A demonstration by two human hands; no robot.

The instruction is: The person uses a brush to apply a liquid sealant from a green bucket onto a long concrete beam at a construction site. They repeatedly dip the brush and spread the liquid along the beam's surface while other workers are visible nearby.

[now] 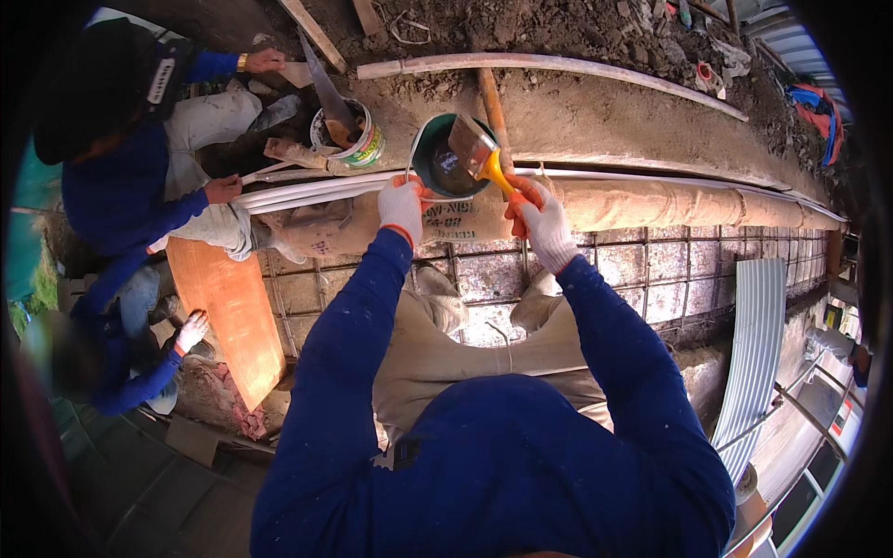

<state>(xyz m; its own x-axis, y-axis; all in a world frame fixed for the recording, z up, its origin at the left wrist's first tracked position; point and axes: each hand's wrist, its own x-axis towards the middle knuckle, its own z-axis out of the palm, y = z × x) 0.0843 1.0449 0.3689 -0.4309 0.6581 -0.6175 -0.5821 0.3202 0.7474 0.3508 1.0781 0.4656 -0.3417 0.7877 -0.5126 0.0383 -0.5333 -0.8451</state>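
Dirt (567,26), pole (549,62), burlap roll (642,205) around bucket (427,152)

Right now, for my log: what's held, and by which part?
Right hand: paintbrush, by its handle. Left hand: green bucket, near edge; rim or handle unclear.

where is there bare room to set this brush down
Two patches look free: the brown strip right of the green bucket, between the pale pole and white pipes; and the middle of the orange-brown board, between co-workers and rebar grid. Crowded: around the bucket, with the pail nearby.
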